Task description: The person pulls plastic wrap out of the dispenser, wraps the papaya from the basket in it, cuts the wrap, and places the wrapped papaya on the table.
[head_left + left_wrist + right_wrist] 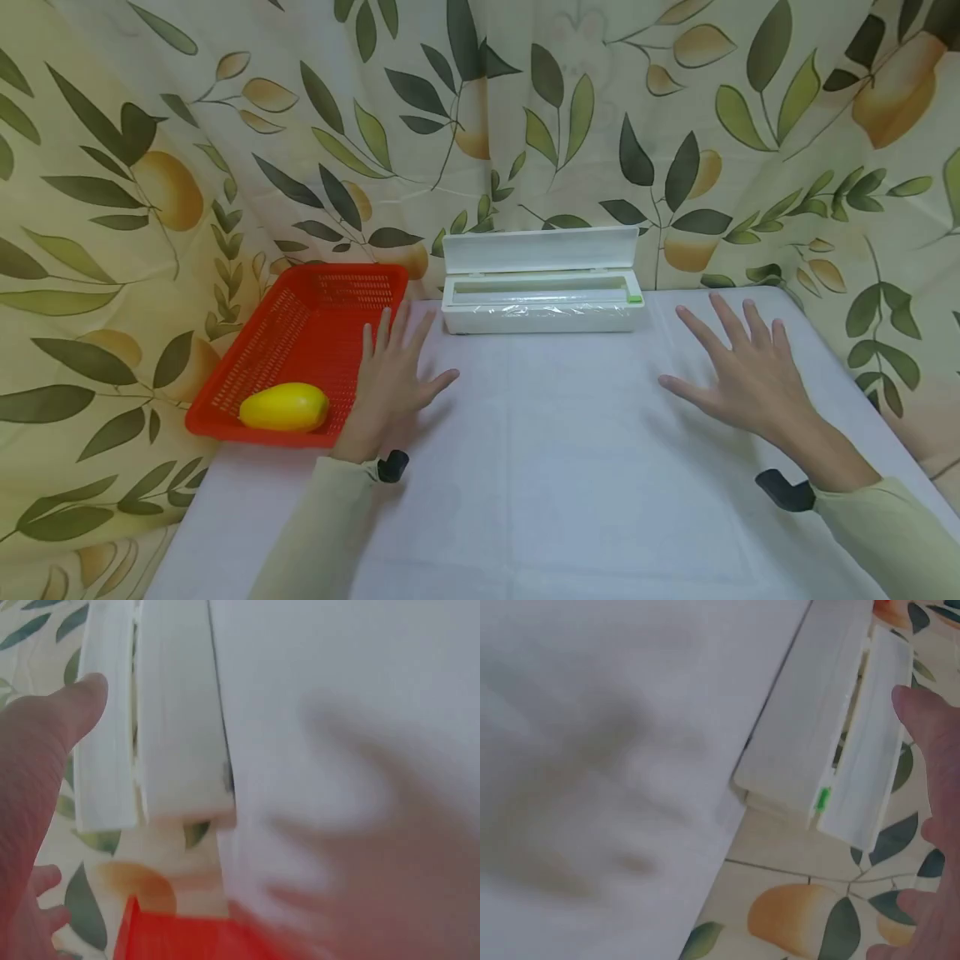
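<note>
Hovering both hands flat over the tabletop [570, 467], left hand [392, 383] beside the red basket [300, 333], right hand [742, 371] opposite, fingers splayed and holding nothing; the open wrap dispenser [542, 283] is sitting between them at the back edge, best approached level from both ends.

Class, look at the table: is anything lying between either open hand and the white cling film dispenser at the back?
Nothing visible does. Bare white tablecloth lies between the left hand, the right hand and the cling film dispenser. The red basket sits off to the left.
</note>
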### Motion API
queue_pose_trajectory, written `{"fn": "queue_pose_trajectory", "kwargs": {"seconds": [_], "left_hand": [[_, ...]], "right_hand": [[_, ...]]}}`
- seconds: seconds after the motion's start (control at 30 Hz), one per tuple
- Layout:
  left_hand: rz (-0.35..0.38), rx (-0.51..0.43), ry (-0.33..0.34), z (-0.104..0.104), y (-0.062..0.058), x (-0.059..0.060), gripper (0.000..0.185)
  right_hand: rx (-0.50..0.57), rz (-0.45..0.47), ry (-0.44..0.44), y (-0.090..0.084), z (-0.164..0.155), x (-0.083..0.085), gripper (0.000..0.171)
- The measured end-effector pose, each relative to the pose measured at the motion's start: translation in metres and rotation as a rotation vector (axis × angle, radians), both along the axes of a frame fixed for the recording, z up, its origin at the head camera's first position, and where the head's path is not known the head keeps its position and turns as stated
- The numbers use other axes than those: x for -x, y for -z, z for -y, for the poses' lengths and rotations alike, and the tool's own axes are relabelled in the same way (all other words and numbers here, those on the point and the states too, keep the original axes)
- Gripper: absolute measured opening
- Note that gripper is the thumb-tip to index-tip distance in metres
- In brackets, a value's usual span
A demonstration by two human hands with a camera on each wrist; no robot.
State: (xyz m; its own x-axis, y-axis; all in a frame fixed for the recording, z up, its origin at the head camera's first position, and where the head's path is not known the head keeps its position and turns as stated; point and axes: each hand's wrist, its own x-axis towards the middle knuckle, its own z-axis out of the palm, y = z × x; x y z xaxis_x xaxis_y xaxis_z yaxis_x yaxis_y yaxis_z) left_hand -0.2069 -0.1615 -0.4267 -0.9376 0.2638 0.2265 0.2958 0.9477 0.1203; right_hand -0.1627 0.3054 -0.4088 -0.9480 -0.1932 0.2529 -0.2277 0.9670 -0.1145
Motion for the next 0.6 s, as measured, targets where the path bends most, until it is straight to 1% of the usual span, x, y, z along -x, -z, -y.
{"fn": "queue_pose_trajectory", "kwargs": {"seconds": [0.1,0.23,0.3,0.37,0.47,0.53,0.6], "left_hand": [[-0.043,-0.015,0.045,-0.011,0.003,0.009,0.101],[-0.128,-0.041,0.124,-0.024,0.010,0.022,0.101],[-0.158,-0.059,0.144,-0.029,0.015,0.029,0.100],[-0.177,-0.076,0.144,-0.033,0.019,0.035,0.098],[-0.183,-0.118,0.127,-0.036,0.022,0.045,0.095],[-0.172,-0.159,0.115,-0.037,0.024,0.052,0.091],[-0.146,-0.209,0.111,-0.038,0.025,0.059,0.087]], "right_hand": [[0.010,-0.015,-0.031,0.000,0.005,0.012,0.101],[0.030,-0.043,-0.082,0.005,0.010,0.034,0.098],[0.046,-0.067,-0.114,0.008,0.010,0.044,0.096],[0.074,-0.082,-0.147,0.011,0.010,0.054,0.093],[0.122,-0.079,-0.187,0.014,0.012,0.069,0.089],[0.156,-0.059,-0.204,0.017,0.014,0.078,0.086],[0.178,-0.039,-0.217,0.021,0.016,0.086,0.082]]}}
